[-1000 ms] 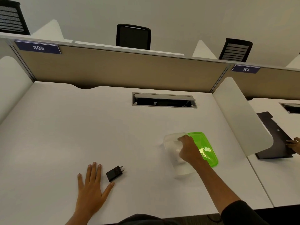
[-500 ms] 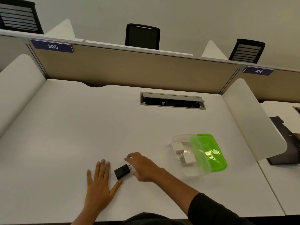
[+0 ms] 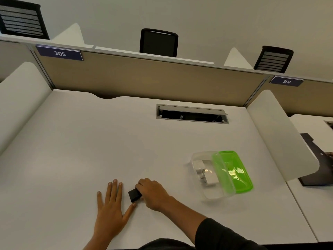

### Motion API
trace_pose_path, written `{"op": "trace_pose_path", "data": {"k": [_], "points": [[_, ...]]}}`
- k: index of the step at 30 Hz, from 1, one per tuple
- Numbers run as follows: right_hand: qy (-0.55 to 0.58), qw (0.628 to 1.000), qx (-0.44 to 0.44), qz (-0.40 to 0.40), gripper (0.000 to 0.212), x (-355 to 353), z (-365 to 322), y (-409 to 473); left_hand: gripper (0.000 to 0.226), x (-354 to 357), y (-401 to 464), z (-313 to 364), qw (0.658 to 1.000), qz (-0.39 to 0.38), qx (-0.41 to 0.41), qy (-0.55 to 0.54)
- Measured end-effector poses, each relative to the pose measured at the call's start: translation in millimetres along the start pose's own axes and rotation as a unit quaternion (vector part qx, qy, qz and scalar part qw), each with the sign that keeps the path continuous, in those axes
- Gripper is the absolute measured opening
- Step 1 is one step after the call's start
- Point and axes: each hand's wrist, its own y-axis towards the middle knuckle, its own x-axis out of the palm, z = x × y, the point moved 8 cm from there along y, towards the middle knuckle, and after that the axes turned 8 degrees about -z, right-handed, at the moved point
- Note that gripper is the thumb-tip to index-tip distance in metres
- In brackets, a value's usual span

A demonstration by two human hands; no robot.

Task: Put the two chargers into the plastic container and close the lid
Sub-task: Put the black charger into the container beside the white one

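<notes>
A clear plastic container (image 3: 214,194) sits on the white desk at the right. A white charger (image 3: 207,173) lies inside it. Its green lid (image 3: 236,170) leans half over the container's right side, leaving the left part uncovered. A small black charger (image 3: 134,195) rests on the desk near the front edge. My right hand (image 3: 153,193) has its fingers closed around the black charger's right end, low on the desk. My left hand (image 3: 112,208) lies flat on the desk just left of the charger, fingers spread, thumb close beneath it.
A cable slot (image 3: 191,115) is set into the desk (image 3: 90,141) at the back. White dividers (image 3: 281,134) stand on both sides. On the neighbouring desk lies a black folder (image 3: 313,159) with another person's hand at its edge.
My right hand left the container, where the white charger now lies, crossed left to the black charger and closed on it. My left hand stayed flat.
</notes>
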Motion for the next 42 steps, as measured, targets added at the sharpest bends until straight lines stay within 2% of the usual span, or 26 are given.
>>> {"op": "trace_pose_path", "data": {"k": [4,9,16,21,25,29,34,42], "points": [[0.043,0.999,0.024,0.018,0.046,-9.7,15.3,-7.9,0.105,-0.2,0.5,-0.4,1.000,0.000,-0.004,-0.001],[0.093,0.991,0.047,0.086,0.039,-49.9,55.7,-34.5,0.106,1.1,1.3,-0.7,1.000,-0.006,-0.007,0.004],[0.168,0.954,0.146,0.200,0.041,-97.7,145.4,-108.7,0.105,1.4,1.2,-1.2,1.000,-0.008,-0.004,0.002],[0.163,0.937,0.222,0.213,0.046,-93.8,199.0,-167.3,0.105,2.1,1.1,-0.9,1.000,-0.007,-0.003,0.000],[0.146,0.933,0.271,0.187,0.044,-80.2,221.4,-199.4,0.105,1.1,1.1,-0.9,1.000,-0.004,-0.003,0.002],[0.130,0.937,0.300,0.122,0.044,-58.6,229.4,-210.3,0.105,1.8,1.0,-1.3,1.000,-0.003,-0.003,0.000],[0.082,0.955,0.283,0.031,0.045,-45.6,221.7,-200.4,0.105,1.9,1.9,-0.9,1.000,-0.001,-0.003,0.000],[0.014,0.966,0.253,-0.057,0.055,-44.2,216.8,-183.8,0.104,2.5,1.9,-1.7,1.000,0.001,-0.004,-0.003]]}}
